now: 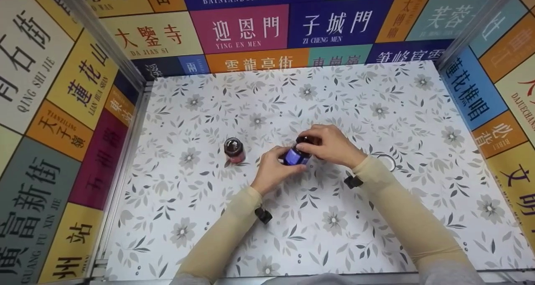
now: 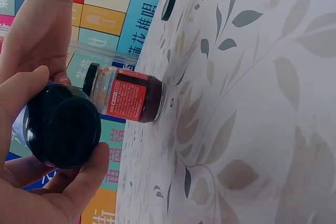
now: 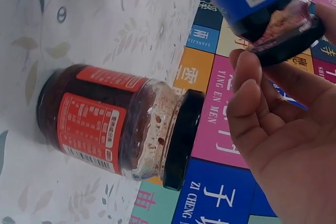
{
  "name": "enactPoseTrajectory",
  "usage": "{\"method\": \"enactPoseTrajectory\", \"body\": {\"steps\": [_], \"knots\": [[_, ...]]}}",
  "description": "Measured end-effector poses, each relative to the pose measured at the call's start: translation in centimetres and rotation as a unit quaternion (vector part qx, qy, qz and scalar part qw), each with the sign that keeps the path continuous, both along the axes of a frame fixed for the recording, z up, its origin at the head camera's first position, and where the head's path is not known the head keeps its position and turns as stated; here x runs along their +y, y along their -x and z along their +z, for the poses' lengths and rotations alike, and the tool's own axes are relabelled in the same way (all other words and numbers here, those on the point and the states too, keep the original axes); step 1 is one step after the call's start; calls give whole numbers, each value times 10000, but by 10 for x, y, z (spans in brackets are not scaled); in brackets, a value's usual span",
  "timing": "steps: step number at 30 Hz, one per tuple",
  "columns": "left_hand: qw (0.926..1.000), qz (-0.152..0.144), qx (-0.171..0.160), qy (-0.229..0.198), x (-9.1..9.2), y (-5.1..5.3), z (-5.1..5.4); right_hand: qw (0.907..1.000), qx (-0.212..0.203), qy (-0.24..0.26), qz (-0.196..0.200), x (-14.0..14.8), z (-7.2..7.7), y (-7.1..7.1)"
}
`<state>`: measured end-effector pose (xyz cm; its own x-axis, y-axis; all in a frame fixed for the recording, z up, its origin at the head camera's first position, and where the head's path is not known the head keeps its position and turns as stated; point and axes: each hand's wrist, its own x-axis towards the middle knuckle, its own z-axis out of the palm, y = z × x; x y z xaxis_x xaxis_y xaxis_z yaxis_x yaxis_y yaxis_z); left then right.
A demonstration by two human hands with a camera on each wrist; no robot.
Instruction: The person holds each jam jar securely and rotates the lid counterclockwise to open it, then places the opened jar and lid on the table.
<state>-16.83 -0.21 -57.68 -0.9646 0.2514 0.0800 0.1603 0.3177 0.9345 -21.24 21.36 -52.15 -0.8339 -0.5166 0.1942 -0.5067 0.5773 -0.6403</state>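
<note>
The left hand (image 1: 273, 168) grips a blue-labelled jar (image 1: 296, 156); the right hand (image 1: 332, 143) pinches its black lid (image 3: 294, 40). A red-labelled jar (image 3: 113, 124) stands near; the right sleeve (image 1: 403, 205) partly hides probably a loose lid (image 1: 390, 162).

Gripping with left hand (image 1: 271, 169), pinching with right hand (image 1: 333, 145) just beside it. Holding both forearms (image 1: 229, 228) angled toward each other.
</note>
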Motion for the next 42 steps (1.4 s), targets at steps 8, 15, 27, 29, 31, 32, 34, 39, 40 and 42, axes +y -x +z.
{"method": "enactPoseTrajectory", "body": {"steps": [8,15,27,29,31,32,34,39,40,42], "knots": [[9997,-45,-229,-112,1,-3,1,9995,-164,43,253,2,-1,-1],[9990,-57,-191,-405,1,-2,2,9983,-149,345,436,2,3,-4],[9976,-47,-308,-619,-1,-6,4,9968,-346,304,657,5,11,-7],[9974,-65,-367,-612,-1,-7,4,9969,-385,224,651,5,11,-6],[9972,-83,-382,-631,-1,-7,3,9969,-421,177,636,5,11,-6],[9970,-96,-390,-661,-1,-7,3,9970,-439,159,625,5,11,-7],[9967,-104,-391,-710,-1,-7,3,9970,-475,161,592,5,12,-7],[9963,-54,-291,-801,-1,-7,5,9971,-543,253,467,5,14,-8],[9964,-44,-264,-801,-1,-7,5,9970,-559,294,442,5,15,-8],[9968,-16,-201,-770,-1,-6,6,9971,-585,341,358,4,16,-8]]}}
